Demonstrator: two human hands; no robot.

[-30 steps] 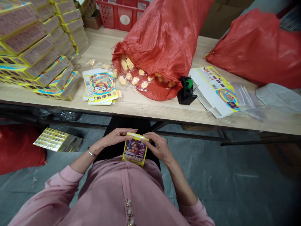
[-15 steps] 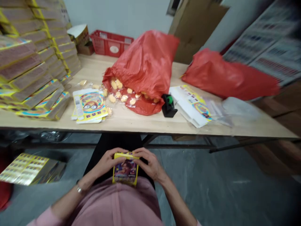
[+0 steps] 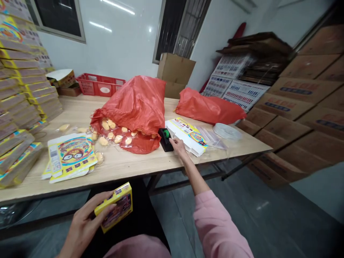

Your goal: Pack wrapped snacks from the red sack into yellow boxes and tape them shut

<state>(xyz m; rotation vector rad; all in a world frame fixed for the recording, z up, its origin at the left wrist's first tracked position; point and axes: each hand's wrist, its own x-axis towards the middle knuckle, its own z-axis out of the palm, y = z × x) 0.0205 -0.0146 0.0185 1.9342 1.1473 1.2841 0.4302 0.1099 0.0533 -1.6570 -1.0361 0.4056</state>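
- L hand [image 3: 83,222]: low, over lap, grip closed on small yellow printed box [image 3: 114,207]; fingers [image 3: 98,202] wrapped on box's near edge, thumb side hidden behind it.
- Box: held tilted in L hand, above black trousers [image 3: 129,215], off the table, photo-printed face partly visible.
- R hand [image 3: 177,146]: arm stretched out over table [image 3: 129,172], grip apart, holding nothing; fingers [image 3: 172,142] at or just beside black tape dispenser w/ green roll [image 3: 164,139], can't tell if touching.
- Pink sleeve [image 3: 215,229] on R arm, pushed back from wrist.
- Right of dispenser: flat yellow-and-white carton blanks [image 3: 186,136], close to R hand; clear plastic bags [image 3: 212,138] beside them; white roll of film [image 3: 224,131] further along.
- Left of dispenser: red woven sack [image 3: 131,107] on its side, mouth open, wrapped pale-yellow snacks [image 3: 106,125] spilling out in clear packets.
- Front L of table: stack of flat printed cartons [image 3: 71,156] w/ cartoon face in glasses; loose packets around it.
- Far L: tall piles of yellow boxes [image 3: 18,107] on table.
- Back: red plastic crate [image 3: 100,86], second red sack [image 3: 206,109].
- Right, off table: stacked cardboard cartons [image 3: 295,107].
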